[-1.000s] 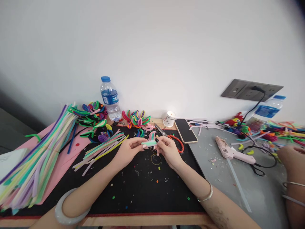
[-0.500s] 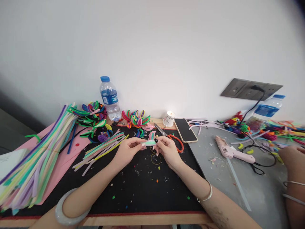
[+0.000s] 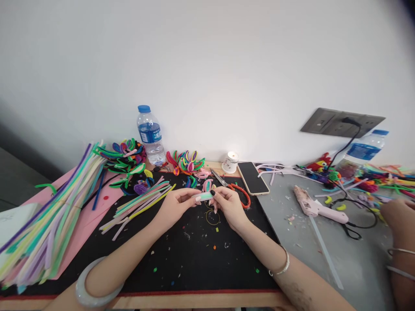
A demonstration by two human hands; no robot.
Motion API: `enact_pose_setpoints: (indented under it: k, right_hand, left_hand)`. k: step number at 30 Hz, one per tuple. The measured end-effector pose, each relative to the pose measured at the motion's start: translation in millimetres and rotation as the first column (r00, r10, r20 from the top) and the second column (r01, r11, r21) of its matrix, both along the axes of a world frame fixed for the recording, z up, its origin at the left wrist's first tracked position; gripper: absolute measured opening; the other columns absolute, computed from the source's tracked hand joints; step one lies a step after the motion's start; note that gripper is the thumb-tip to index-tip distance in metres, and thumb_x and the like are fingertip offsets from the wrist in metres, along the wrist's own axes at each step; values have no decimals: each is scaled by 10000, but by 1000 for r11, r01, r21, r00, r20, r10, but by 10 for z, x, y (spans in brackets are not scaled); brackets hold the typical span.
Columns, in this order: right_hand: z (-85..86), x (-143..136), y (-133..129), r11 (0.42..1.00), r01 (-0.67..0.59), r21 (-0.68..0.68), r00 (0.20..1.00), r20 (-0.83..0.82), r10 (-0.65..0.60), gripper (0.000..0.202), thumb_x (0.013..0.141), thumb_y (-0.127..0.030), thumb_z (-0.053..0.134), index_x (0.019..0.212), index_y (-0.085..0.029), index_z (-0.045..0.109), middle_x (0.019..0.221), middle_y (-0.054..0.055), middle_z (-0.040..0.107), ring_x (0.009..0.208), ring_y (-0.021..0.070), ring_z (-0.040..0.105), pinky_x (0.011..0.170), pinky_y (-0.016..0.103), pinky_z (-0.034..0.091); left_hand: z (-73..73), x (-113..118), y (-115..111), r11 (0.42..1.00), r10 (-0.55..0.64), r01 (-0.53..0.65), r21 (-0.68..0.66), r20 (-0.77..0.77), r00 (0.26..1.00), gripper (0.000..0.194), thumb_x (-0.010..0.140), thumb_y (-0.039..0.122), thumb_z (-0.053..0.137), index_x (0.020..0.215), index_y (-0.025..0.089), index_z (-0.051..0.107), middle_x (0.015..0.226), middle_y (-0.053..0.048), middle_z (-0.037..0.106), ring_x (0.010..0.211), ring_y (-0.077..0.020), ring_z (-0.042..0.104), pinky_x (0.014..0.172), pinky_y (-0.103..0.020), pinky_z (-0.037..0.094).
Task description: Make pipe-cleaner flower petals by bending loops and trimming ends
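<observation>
Between my two hands is a short bundle of pale green and white pipe cleaners (image 3: 204,197). My left hand (image 3: 177,204) pinches its left end with thumb and fingers. The right end is pinched by my right hand (image 3: 229,205), whose thumbnail is dark. Just behind the bundle lies a pink and green looped piece (image 3: 207,185). Orange-handled scissors (image 3: 240,190) rest beyond my right hand. A thin yellowish ring (image 3: 213,217) lies on the black mat (image 3: 201,263) below my fingers.
Long pipe cleaners (image 3: 55,220) fill the left, with a shorter bunch (image 3: 139,205) nearer. A water bottle (image 3: 151,136), paper cup (image 3: 230,162) and phone (image 3: 253,178) stand or lie behind. Rightward are a glue gun (image 3: 319,208) and another person's hand (image 3: 398,218).
The camera view has shifted very slightly. Both my hands keep hold of the bundle, which is now tilted a little, its left end lower.
</observation>
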State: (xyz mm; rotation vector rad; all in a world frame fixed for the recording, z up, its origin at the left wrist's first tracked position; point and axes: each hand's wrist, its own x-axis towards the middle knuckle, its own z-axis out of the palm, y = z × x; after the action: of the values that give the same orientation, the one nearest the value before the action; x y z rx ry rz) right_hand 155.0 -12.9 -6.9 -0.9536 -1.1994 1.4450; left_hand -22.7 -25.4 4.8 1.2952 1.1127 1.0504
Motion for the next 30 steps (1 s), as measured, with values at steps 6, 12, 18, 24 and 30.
enact_pose_setpoints:
  k: [6, 12, 18, 24, 30]
  right_hand:
    - [5, -6, -23, 996, -60, 66, 994, 95, 54, 180, 759, -329, 600, 743, -149, 598, 560, -13, 595, 399, 66, 467, 403, 195, 393]
    - [-7, -26, -41, 996, -67, 60, 991, 120, 60, 173, 755, -325, 603, 771, -158, 561, 554, -23, 589, 399, 70, 467, 396, 193, 392]
    - [-7, -33, -56, 995, -62, 80, 991, 125, 52, 184, 791, -352, 559, 800, -183, 486, 573, -31, 587, 392, 70, 464, 393, 192, 388]
    - [-66, -19, -39, 993, -19, 119, 987, 158, 0, 177, 810, -349, 537, 768, -192, 468, 512, -66, 492, 387, 69, 443, 392, 187, 372]
    - [-30, -12, -37, 994, -12, 112, 988, 153, -5, 184, 803, -347, 550, 738, -188, 483, 520, -65, 474, 404, 68, 435, 399, 184, 354]
  left_hand:
    - [20, 29, -14, 997, -1, 2, -76, 4, 1000, 219, 698, 291, 665, 856, 140, 674, 787, -39, 711, 687, -162, 669, 665, -255, 549]
    - [17, 22, -16, 999, -9, 7, -53, -35, 999, 150, 679, 264, 680, 756, 136, 670, 692, -28, 696, 652, -154, 658, 638, -242, 534]
    - [15, 18, -12, 1000, 7, -7, 4, -81, 997, 123, 687, 259, 661, 737, 148, 668, 644, -16, 677, 630, -160, 649, 622, -257, 522]
    - [55, 25, -20, 1000, 16, -14, 16, -123, 992, 110, 689, 260, 651, 719, 156, 667, 613, -12, 674, 610, -158, 643, 621, -257, 509]
    - [14, 23, 6, 1000, 15, -16, -15, -77, 997, 110, 676, 248, 660, 717, 147, 669, 610, -14, 676, 598, -151, 639, 626, -260, 517]
